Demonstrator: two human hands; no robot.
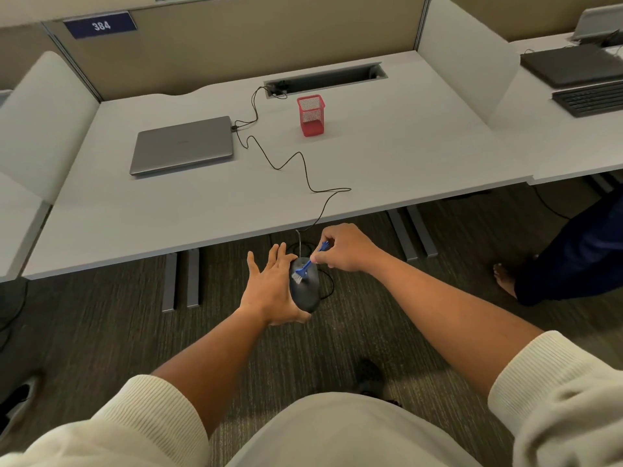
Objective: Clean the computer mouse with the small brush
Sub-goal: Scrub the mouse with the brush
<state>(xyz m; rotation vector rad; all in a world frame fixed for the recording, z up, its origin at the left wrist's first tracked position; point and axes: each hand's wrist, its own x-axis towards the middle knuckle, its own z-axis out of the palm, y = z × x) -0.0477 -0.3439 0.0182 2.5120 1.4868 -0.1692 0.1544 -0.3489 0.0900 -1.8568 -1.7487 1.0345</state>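
Observation:
A dark grey computer mouse (306, 291) is held in front of the desk edge, above the carpet, lying in my left hand (269, 291) with the fingers stretched out along its left side. My right hand (344, 247) pinches the handle of a small blue brush (305, 267). Its white bristles rest on the top of the mouse. The mouse's black cable (303, 166) runs up over the desk edge and snakes back to a closed grey laptop (183, 144).
A white desk (387, 156) carries the laptop at the left and a red mesh pen holder (310, 115) at the back middle. A cable slot lies behind it. Another person's leg and bare foot (505, 278) stand at the right. Desk legs stand under the table.

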